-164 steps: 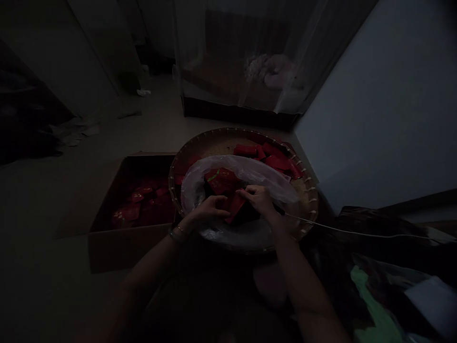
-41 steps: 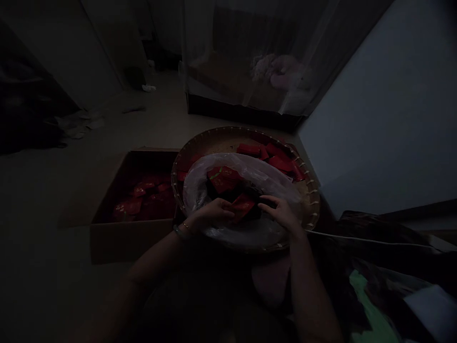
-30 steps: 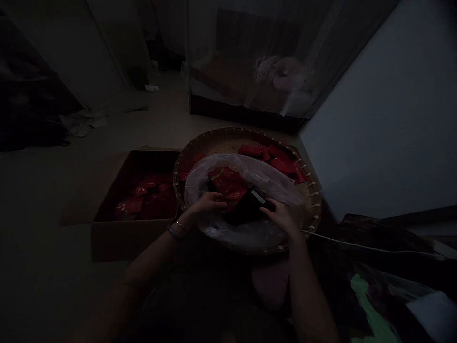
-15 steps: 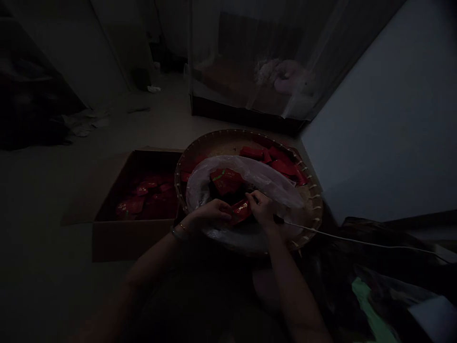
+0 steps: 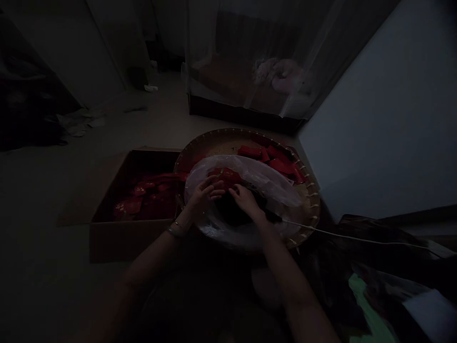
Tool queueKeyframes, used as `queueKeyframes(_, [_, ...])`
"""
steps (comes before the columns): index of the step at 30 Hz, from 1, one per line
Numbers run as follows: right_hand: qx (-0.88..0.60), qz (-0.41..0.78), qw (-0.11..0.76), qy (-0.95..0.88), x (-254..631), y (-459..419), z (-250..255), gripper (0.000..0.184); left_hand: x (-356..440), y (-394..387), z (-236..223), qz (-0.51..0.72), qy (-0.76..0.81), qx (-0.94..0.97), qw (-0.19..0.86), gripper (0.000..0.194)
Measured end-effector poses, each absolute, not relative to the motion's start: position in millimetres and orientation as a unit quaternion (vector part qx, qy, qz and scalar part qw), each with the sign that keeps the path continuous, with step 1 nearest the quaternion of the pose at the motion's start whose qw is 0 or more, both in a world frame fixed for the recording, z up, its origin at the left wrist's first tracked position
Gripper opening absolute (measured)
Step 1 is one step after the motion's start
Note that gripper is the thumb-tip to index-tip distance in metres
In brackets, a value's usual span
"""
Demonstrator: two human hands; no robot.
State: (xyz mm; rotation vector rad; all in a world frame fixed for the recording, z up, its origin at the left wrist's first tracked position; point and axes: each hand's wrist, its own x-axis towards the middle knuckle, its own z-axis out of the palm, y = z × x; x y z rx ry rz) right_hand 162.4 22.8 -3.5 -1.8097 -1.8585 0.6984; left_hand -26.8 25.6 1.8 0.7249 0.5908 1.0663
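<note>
My left hand (image 5: 205, 193) is open over the left side of a clear plastic bag (image 5: 243, 164), fingers spread and holding nothing. To its left, a blurred red packet (image 5: 169, 176) stretches across the rim of the cardboard box (image 5: 132, 238). My right hand (image 5: 247, 199) is inside the bag's mouth, its thumb and fingers pinched at the edge of a red packet (image 5: 228, 175) with gold print and a green mark. A black object (image 5: 232, 209) lies below my hands, partly covered. The bag rests in a round woven bamboo tray (image 5: 221, 140).
More red packets (image 5: 282, 164) lie at the tray's right rear, and several fill the box (image 5: 130, 205). A white cord (image 5: 357, 237) runs right from the tray. A curtained bed (image 5: 246, 102) stands behind. A pale wall (image 5: 385, 119) and dark bags (image 5: 360, 228) are on the right.
The red packet between my hands half a second ago has left them; a blurred one now shows at the box. My left hand has moved up and opened; my right has moved left and forward.
</note>
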Motion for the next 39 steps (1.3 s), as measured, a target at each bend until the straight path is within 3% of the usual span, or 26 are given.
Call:
queueKeyframes(3, [-0.686,0.192,0.129,-0.690,138.9,42.8,-6.0,0.030,-22.7,26.9,-2.7,0.487,0.313,0.346,0.738,0.051])
queueKeyframes(6, [-0.685,0.175,0.133,-0.695,133.4,50.4,-4.8,0.017,-19.8,26.3,-5.8,0.526,0.358,0.387,0.667,0.042])
queueKeyframes(9, [-0.658,0.184,0.178,-0.708,148.6,40.4,3.7,0.018,-18.0,21.8,-4.2,0.567,0.423,0.531,0.467,0.035])
queueKeyframes(11, [-0.603,0.205,0.266,-0.723,163.8,26.8,13.7,0.019,-16.3,18.6,-3.9,0.541,0.460,0.631,0.312,0.045])
queueKeyframes(13, [-0.551,0.227,0.320,-0.737,176.8,12.3,24.0,0.017,-13.7,16.8,-7.0,0.496,0.464,0.695,0.236,0.048])
queueKeyframes(16, [-0.537,0.226,0.388,-0.714,185.9,-3.5,30.9,0.019,-8.9,15.6,-16.6,0.417,0.435,0.739,0.301,0.021])
queueKeyframes(20, [-0.601,0.147,0.456,-0.640,180.6,-11.8,18.5,0.034,-4.1,12.0,-21.3,0.391,0.447,0.661,0.459,0.027])
queueKeyframes(25, [-0.598,0.028,0.416,-0.685,164.9,-19.0,1.9,0.040,-0.8,7.9,-14.0,0.401,0.451,0.587,0.539,0.032])
queueKeyframes(29, [-0.595,-0.031,0.396,-0.699,160.6,-22.6,-1.3,0.037,0.7,7.1,-13.3,0.400,0.449,0.561,0.568,0.033])
queueKeyframes(33, [-0.576,-0.051,0.433,-0.692,163.4,-22.2,0.4,0.025,1.2,5.4,-10.8,0.397,0.442,0.561,0.577,0.034])
queueKeyframes(39, [-0.568,-0.124,0.424,-0.695,167.6,-26.3,10.3,0.018,2.1,3.1,-8.7,0.399,0.457,0.603,0.518,0.027])
